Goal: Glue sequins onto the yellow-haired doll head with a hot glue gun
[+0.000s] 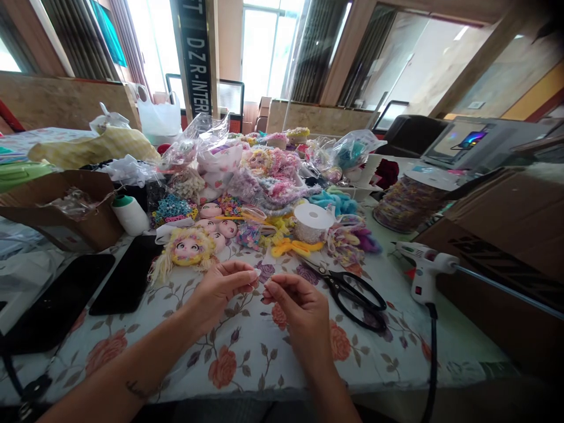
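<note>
So a tiny white bit is being pinched between thumb and finger of the left hand, pretty much mid-view, just above the flowery tablecloth. It's looking pale, whitish and super small, and its real shape is being hidden by the fingertips, so what it's made of can't be told. The thumb and forefinger of the right hand are being pressed together just beside it, tips nearly meeting the left ones; whether anything is being gripped there is too small to make out. The other fingers of both hands are being kept curled. Part of the scissors, near the tips, is being hidden by clutter right of the hands. The glue gun's cord is being cut off by the bottom edge, and both forearms are being cropped there too.
</note>
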Tool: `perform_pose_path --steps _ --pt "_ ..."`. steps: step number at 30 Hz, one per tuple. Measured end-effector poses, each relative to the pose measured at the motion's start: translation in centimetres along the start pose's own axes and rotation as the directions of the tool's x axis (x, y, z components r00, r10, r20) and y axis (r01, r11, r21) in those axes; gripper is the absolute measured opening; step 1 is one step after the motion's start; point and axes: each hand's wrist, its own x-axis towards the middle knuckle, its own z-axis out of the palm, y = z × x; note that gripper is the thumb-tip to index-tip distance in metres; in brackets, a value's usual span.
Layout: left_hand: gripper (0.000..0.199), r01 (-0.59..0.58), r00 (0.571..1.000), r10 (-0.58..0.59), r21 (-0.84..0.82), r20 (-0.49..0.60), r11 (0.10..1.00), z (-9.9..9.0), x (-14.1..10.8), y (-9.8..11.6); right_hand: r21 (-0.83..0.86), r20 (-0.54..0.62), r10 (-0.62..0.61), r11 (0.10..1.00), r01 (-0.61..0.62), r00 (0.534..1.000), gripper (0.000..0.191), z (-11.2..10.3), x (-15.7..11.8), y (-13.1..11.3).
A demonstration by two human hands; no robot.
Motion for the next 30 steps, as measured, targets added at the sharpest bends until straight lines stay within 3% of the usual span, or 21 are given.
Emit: perform_pose_path --steps 5,13,30 --pt "0.015 -0.006 1.0 0.006 0.011 -0.002 1.0 0.3 0.0 -0.1 0.054 -0.049 -0.054 0.997 0.056 0.997 0.014 0.9 -0.4 0.5" --pt "0.015 0.021 1.0 -0.021 0.009 0.001 1.0 0.6 -0.2 -0.3 -0.105 -0.143 -0.184 0.98 0.169 0.973 0.014 1.2 -1.0 1.1" --pt "0.014 0.013 1.0 -0.014 0.059 0.027 0.998 0.7 -0.3 -0.2 -0.066 -0.187 -0.153 0.987 0.143 0.97 0.019 1.2 -1.2 1.0"
